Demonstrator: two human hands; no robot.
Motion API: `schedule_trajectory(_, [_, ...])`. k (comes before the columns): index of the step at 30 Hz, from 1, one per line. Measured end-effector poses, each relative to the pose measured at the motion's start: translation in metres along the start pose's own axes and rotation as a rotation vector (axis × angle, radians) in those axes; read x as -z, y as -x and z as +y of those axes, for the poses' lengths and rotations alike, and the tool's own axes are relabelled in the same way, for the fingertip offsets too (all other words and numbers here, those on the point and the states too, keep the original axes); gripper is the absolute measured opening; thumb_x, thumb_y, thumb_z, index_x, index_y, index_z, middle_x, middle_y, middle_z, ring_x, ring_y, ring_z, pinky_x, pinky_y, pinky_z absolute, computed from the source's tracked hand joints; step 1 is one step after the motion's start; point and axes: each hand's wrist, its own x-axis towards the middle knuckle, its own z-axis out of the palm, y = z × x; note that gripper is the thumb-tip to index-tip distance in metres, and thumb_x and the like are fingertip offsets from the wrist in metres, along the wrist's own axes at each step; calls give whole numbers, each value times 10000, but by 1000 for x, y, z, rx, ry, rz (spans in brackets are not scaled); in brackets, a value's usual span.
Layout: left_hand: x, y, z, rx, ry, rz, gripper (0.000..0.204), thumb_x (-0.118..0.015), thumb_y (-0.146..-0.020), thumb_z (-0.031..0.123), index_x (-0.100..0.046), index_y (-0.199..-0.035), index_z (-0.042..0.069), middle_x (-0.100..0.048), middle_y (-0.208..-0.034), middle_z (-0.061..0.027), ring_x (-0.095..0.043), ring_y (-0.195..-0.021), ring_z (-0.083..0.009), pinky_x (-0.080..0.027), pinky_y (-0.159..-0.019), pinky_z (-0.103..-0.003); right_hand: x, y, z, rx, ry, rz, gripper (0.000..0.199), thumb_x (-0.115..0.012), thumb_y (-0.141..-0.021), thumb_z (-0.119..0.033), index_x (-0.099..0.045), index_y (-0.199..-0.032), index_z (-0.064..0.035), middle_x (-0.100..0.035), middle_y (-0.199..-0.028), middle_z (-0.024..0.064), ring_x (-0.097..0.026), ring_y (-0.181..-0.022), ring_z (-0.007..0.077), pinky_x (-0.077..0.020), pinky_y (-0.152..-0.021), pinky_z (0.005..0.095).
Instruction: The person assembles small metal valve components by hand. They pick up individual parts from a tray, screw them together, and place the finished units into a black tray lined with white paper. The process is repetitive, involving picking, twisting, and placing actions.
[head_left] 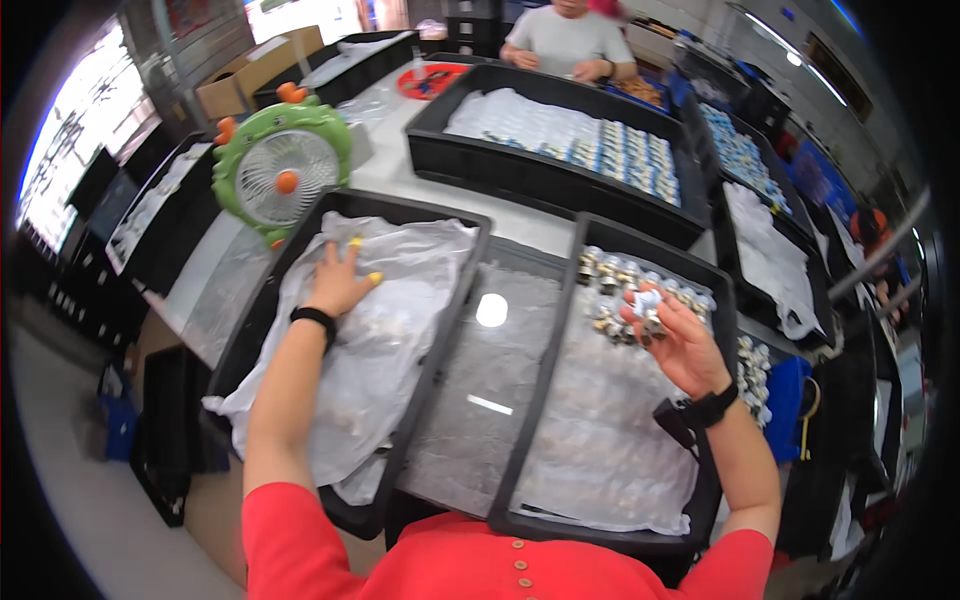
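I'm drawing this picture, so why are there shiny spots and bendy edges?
Head view: round white glare and a streak, probably reflected lamps, on the glossy grey flat surface; bright white opening at left, washed out; fisheye lens bowing edges near the dark rim.

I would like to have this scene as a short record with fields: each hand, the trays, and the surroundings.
Left hand: spread over the white sheet, two fingertips covered in yellow
Right hand: holding a small white-and-metal part
Left tray: black, lined with the white sheet
Right tray: black; similar parts at its far end, white sheeting nearer
Behind left tray: green fan, orange centre
Across: a person behind a larger black tray
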Motion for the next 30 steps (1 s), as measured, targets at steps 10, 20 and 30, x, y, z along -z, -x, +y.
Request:
schedule_trajectory(10, [39,16,13,96,18,-114,867,-662,-731,526,-286,-1444,209,-172,-1481,-239,-368,-1240,-508,-371,-992,-537,-150,-87,8,-187,651,-276,350,-568,-931,-221,-482,-1245,-94,-615,-1023,55,-623,-810,104,-518,-721,255])
schedule_trajectory(20, [29,22,24,189,78,-63,793,-651,-771,486,-302,-1432,220,-130,-1499,-229,-285,-1256,-553,-342,-956,-628,-181,-201,112,72,1735,-464,436,-636,-813,-473,-668,-908,-48,-675,-735,83,-660,-758,241,-489,-676,389])
schedule_trajectory(30, [25,21,16,180,19,-62,702,-594,-840,477,-322,-1423,197,-190,-1483,-235,-290,-1287,-503,-315,-988,-610,-158,-211,118,80,2138,-519,448,-697,-677,-475,-668,-934,-109,-682,-852,105,-647,-843,306,-421,-816,466])
